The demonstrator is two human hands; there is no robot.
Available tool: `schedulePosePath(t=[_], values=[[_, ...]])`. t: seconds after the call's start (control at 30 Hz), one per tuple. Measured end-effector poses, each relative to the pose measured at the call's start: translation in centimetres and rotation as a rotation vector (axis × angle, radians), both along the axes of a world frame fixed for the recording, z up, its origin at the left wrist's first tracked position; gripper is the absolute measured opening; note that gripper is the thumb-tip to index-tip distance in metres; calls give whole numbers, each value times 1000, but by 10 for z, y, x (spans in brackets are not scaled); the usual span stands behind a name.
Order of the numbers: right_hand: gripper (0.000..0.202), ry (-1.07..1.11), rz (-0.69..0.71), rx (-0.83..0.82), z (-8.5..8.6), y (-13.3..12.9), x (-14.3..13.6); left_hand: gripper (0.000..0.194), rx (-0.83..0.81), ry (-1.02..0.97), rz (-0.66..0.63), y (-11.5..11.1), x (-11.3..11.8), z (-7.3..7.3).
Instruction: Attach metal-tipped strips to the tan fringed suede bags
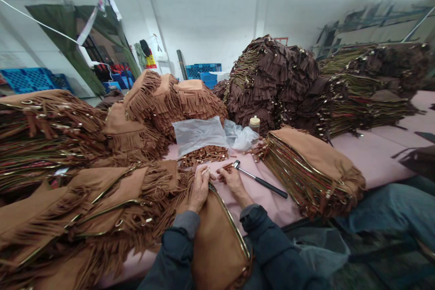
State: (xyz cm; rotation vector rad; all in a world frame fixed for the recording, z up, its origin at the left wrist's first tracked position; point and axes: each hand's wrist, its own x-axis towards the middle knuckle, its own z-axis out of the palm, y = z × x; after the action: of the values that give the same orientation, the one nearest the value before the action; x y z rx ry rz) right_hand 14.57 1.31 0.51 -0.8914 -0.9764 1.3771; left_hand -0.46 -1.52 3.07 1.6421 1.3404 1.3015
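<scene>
Tan bag (217,240), one: lying at near centre, gold-toned zip edge facing right. 
Left hand (200,188): fingers bunching narrowly at bag's far end; exact hold hard to tell. 
Right hand (235,183): pinching brown leather tab (224,167). 
Hammer (261,179), black-handled: lying just right of right hand. 
Tab pile (204,156): lying beyond hands, on pink table cover (370,156). 
Fringed tan bags: stacking up at left (112,195) and right (312,154). 
Dark brown pile (268,77): rising far right.
</scene>
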Motion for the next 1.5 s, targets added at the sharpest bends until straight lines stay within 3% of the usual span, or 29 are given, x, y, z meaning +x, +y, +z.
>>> schedulePosePath(t=[0.17, 0.37, 0.6, 0.7, 0.8, 0.9, 1.0, 1.07, 1.2, 1.3, 1.4, 1.5], values=[[40, 19, -9, 19, 1, 0, -1, 34, -39, -28, -66, 3, 1, -7], [38, 104, -1, 40, 4, -1, -3, 25, -47, 91, -45, 3, 3, -8], [32, 37, 81, 82, 11, -7, -1, 28, -56, 96, -16, 2, 8, -8], [26, -93, 34, 194, 10, -13, -4, 32, -50, 93, 0, 1, 8, -4], [18, -387, -54, 389, 5, -21, -8, 42, -58, 110, -15, 1, 5, 1], [17, -595, -77, 497, 2, -27, -8, 46, -105, 72, -133, 4, -2, 3], [23, -625, -42, 529, 1, -28, -4, 40, -152, 77, -239, 10, -10, 0], [25, -611, -38, 509, 1, -26, -2, 43, -177, 94, -301, 13, -14, -2], [24, -542, -175, 378, 0, -21, -2, 43, -216, 105, -414, 19, -19, -2], [23, -500, -150, 328, -2, -18, -1, 40, -253, 121, -507, 22, -22, -1], [23, -557, -145, 252, -3, -15, 1, 40, -209, 155, -398, 21, -20, -1], [24, -760, -174, 131, -2, -13, 4, 28, -13, 370, -238, 13, -12, 0]])
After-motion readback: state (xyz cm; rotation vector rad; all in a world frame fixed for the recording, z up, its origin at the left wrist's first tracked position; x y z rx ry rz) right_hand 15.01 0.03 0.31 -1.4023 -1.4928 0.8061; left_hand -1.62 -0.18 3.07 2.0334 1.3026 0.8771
